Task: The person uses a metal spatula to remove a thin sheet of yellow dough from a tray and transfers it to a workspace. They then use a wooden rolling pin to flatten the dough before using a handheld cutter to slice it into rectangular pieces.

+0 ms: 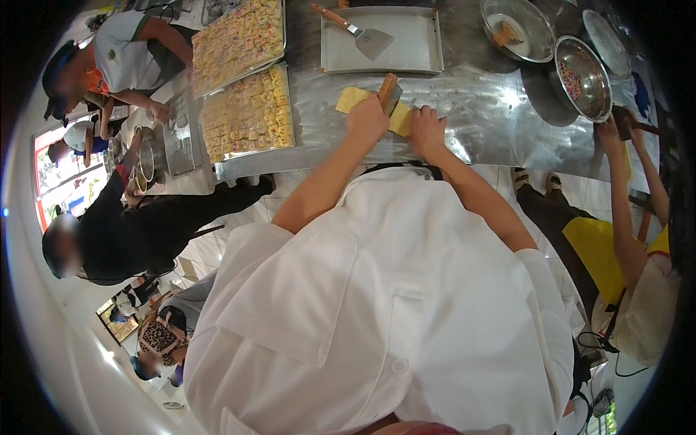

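My left hand (368,120) grips the wooden handle of a bench scraper (388,91). Its metal blade stands across a flat yellow strip of what looks like dough, with one part of the strip (350,99) to the left of the blade and another part (401,119) to the right. Resting on the right end of that strip is my right hand (428,130), fingers bent and partly hiding the end. Whether the blade has gone right through cannot be seen. Beneath everything lies a stainless steel table (326,141).
Beyond my hands, a wide metal spatula (374,42) lies in a shallow metal tray (413,54). Two trays of small sprinkled yellow pieces (239,46) stand left. At right are a steel bowl with a brush (505,35) and a bowl of sprinkles (571,81). Co-workers' hands (609,130) (159,111) work either side.
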`<action>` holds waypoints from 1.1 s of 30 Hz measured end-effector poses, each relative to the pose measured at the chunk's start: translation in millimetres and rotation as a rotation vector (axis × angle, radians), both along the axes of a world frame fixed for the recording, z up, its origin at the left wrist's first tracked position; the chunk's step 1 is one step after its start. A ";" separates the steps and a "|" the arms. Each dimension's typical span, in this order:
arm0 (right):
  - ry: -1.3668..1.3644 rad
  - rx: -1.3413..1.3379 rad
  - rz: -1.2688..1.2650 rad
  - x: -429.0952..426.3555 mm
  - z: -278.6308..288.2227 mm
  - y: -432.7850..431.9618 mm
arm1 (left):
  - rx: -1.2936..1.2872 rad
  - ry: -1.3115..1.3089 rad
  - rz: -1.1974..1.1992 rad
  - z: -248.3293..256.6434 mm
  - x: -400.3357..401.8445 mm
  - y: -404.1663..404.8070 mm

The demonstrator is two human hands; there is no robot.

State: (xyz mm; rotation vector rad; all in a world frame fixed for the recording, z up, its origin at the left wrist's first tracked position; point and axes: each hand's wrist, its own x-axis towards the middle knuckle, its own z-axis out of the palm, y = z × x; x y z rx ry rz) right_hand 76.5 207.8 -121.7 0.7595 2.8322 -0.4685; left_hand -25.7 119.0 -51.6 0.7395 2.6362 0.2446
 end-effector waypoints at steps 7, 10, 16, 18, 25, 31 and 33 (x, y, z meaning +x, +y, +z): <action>0.047 -0.047 0.028 2.6 7.6 10.4 | 0.066 -0.089 0.055 -15.3 -31.6 -17.6; 0.082 -0.062 0.057 6.9 12.0 14.3 | 0.084 -0.126 0.066 -19.7 -40.8 -25.1; 0.066 -0.093 0.002 3.3 15.6 18.9 | 0.049 -0.061 0.073 7.8 -18.7 -26.3; -0.018 -0.071 0.012 -4.3 21.3 20.2 | 0.126 -0.068 0.109 22.2 -15.5 -37.6; -0.003 0.058 0.152 -14.9 14.6 14.0 | 0.190 0.004 0.198 31.9 -17.5 -71.8; -0.073 0.035 0.128 -20.9 34.3 9.2 | 0.285 0.038 0.319 25.6 -7.3 -104.4; -0.040 -0.007 0.108 -18.8 30.7 12.2 | 0.313 0.067 0.344 23.8 -5.5 -114.0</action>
